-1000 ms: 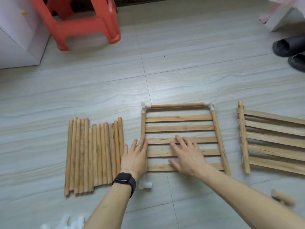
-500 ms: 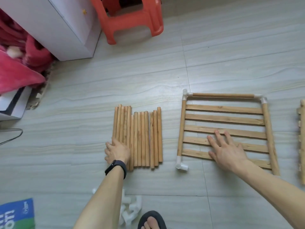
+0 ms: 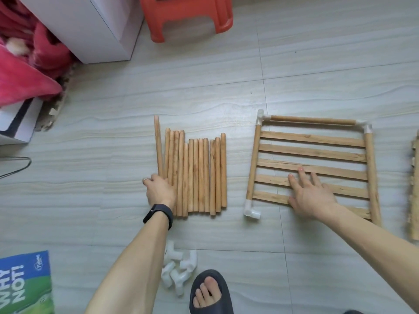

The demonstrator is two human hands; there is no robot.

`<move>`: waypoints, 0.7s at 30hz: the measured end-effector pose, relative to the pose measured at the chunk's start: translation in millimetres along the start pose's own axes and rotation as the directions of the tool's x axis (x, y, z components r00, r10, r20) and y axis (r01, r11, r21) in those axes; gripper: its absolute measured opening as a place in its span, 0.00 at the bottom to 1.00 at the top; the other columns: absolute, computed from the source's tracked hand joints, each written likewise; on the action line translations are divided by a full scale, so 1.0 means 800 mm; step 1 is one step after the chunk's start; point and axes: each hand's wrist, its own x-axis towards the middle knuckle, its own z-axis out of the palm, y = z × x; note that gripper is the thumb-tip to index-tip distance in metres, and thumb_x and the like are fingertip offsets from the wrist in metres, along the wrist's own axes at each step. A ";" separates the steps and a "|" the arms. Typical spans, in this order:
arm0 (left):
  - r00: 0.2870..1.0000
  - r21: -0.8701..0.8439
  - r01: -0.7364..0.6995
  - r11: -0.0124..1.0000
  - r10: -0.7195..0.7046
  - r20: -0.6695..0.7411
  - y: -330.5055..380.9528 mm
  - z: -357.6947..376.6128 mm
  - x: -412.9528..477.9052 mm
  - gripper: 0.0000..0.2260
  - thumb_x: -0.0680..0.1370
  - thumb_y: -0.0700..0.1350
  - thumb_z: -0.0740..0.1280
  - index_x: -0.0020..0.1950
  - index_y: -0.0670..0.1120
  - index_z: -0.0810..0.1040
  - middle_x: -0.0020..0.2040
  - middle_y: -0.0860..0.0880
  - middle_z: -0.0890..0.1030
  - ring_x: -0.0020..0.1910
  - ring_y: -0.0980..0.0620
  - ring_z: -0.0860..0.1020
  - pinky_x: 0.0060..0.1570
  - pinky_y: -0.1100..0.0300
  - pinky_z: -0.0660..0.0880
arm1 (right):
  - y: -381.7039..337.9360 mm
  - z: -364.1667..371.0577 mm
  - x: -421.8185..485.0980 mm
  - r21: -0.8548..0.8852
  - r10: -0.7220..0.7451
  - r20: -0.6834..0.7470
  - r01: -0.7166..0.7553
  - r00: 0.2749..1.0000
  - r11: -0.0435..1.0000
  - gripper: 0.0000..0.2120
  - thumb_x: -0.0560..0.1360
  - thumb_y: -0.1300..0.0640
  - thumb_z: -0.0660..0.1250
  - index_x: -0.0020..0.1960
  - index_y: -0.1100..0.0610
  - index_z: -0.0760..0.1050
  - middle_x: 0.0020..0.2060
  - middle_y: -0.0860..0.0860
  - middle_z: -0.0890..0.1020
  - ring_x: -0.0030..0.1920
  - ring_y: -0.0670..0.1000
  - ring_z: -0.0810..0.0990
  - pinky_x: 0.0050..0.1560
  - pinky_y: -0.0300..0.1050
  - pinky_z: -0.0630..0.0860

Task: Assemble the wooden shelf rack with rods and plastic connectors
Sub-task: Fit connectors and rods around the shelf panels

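Lying at the far left is a pink blanket (image 3: 20, 71), next to a white cabinet (image 3: 90, 30). Low in that corner a blue and green paper (image 3: 25, 284) rests on the grey tiled floor (image 3: 102, 132). A red plastic stool (image 3: 188, 17) stands at the top, just right of the cabinet.

Next comes a row of wooden rods (image 3: 199, 175) lying side by side on the floor, all pointing away from the person. The leftmost rod (image 3: 158, 146) sticks out farther than the others. The left hand (image 3: 159, 191), with a black wristband (image 3: 158, 215) on its wrist, sits at the near end of that rod. Its fingers curl down around the rod, and it also covers the ends of the rods beside it.

Below the row, a small heap of white plastic connectors (image 3: 179, 270) lies loose. Just right of it is a foot (image 3: 207, 291) in a dark slipper (image 3: 213, 274).

Farther right the shelf panel (image 3: 313, 152) lies flat on the floor. It has five flat slats between two side rods, and one rod across the far end. White corner connectors (image 3: 250, 208) sit on three corners. The right hand (image 3: 311, 196) presses flat on the near slats, fingers spread and straight.

At the right edge, a second slatted panel (image 3: 413, 189) shows only partly.
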 end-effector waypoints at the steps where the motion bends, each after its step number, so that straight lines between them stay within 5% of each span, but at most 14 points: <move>1: 0.993 -0.035 -0.115 0.993 0.114 -0.017 0.011 -0.002 -0.009 0.15 0.84 0.45 0.61 0.67 0.37 0.70 0.65 0.39 0.69 0.54 0.36 0.78 0.53 0.47 0.74 | -0.002 -0.001 -0.007 0.062 -0.004 -0.047 0.007 0.999 0.998 0.34 0.83 0.39 0.52 0.83 0.50 0.45 0.82 0.56 0.42 0.81 0.63 0.44 0.79 0.61 0.52; 4: 0.817 -0.055 -0.573 0.817 0.575 0.032 0.046 -0.003 -0.049 0.13 0.84 0.48 0.62 0.66 0.45 0.73 0.58 0.46 0.73 0.48 0.46 0.78 0.48 0.50 0.79 | -0.019 -0.001 -0.044 0.495 0.015 -0.285 0.133 0.959 0.859 0.33 0.79 0.34 0.61 0.78 0.49 0.64 0.76 0.54 0.67 0.76 0.56 0.64 0.75 0.56 0.62; 5: 0.700 -0.020 -0.710 0.704 0.708 0.095 0.057 0.000 -0.066 0.11 0.84 0.48 0.62 0.65 0.47 0.74 0.56 0.48 0.73 0.47 0.48 0.77 0.44 0.50 0.80 | -0.028 0.000 -0.060 0.707 0.063 -0.291 0.170 0.955 0.687 0.32 0.76 0.33 0.64 0.74 0.49 0.69 0.69 0.51 0.75 0.69 0.53 0.74 0.71 0.54 0.70; 7: 0.419 0.026 -0.904 0.427 0.870 0.259 0.075 0.017 -0.111 0.09 0.84 0.48 0.62 0.64 0.50 0.73 0.55 0.50 0.73 0.48 0.50 0.74 0.37 0.52 0.78 | -0.042 0.008 -0.092 0.978 0.119 -0.142 0.121 0.983 0.167 0.32 0.70 0.32 0.69 0.66 0.52 0.75 0.56 0.51 0.82 0.50 0.51 0.86 0.55 0.53 0.81; 9: 0.210 -0.016 -0.973 0.231 0.911 0.355 0.087 0.038 -0.157 0.10 0.84 0.47 0.62 0.64 0.50 0.73 0.56 0.50 0.73 0.51 0.49 0.73 0.32 0.53 0.73 | -0.046 0.022 -0.109 0.974 0.134 0.016 0.015 0.991 -0.225 0.27 0.73 0.36 0.70 0.59 0.57 0.78 0.50 0.55 0.84 0.40 0.55 0.87 0.41 0.50 0.84; 10: 0.169 -0.054 -0.978 0.203 0.912 0.374 0.091 0.048 -0.177 0.10 0.84 0.47 0.62 0.65 0.51 0.73 0.57 0.50 0.73 0.53 0.49 0.73 0.32 0.53 0.71 | -0.045 0.031 -0.114 0.935 0.165 0.075 -0.011 0.983 -0.355 0.22 0.77 0.40 0.69 0.56 0.60 0.79 0.46 0.56 0.84 0.38 0.56 0.86 0.38 0.47 0.83; 13: 0.204 -0.084 -0.963 0.257 0.894 0.398 0.096 0.072 -0.212 0.14 0.82 0.52 0.65 0.68 0.54 0.72 0.65 0.50 0.71 0.61 0.49 0.72 0.41 0.51 0.77 | -0.029 0.058 -0.122 0.813 0.292 0.208 0.001 0.933 -0.583 0.13 0.80 0.52 0.69 0.47 0.63 0.78 0.35 0.55 0.82 0.35 0.52 0.84 0.34 0.43 0.82; 16: 0.489 -0.014 -0.845 0.535 0.783 0.385 0.086 0.084 -0.218 0.24 0.79 0.55 0.68 0.73 0.50 0.66 0.72 0.46 0.66 0.69 0.46 0.67 0.60 0.52 0.75 | -0.010 0.081 -0.124 0.805 0.398 0.274 0.018 0.876 -0.593 0.12 0.80 0.54 0.69 0.45 0.64 0.78 0.33 0.55 0.81 0.33 0.52 0.84 0.33 0.43 0.81; 18: 0.681 -0.041 -0.650 0.759 0.605 0.413 0.079 0.090 -0.215 0.25 0.80 0.54 0.67 0.73 0.45 0.64 0.71 0.43 0.67 0.67 0.43 0.70 0.60 0.52 0.74 | -0.002 0.094 -0.123 0.817 0.432 0.285 0.018 0.856 -0.576 0.13 0.79 0.54 0.69 0.46 0.65 0.79 0.33 0.55 0.83 0.34 0.52 0.85 0.33 0.43 0.81; 21: 0.759 -0.085 -0.451 0.888 0.432 0.487 0.077 0.097 -0.204 0.20 0.82 0.51 0.64 0.70 0.43 0.69 0.64 0.42 0.77 0.60 0.42 0.77 0.58 0.50 0.75 | 0.000 0.106 -0.119 0.836 0.423 0.285 -0.007 0.860 -0.549 0.13 0.79 0.53 0.69 0.47 0.65 0.79 0.33 0.54 0.85 0.36 0.52 0.86 0.37 0.46 0.81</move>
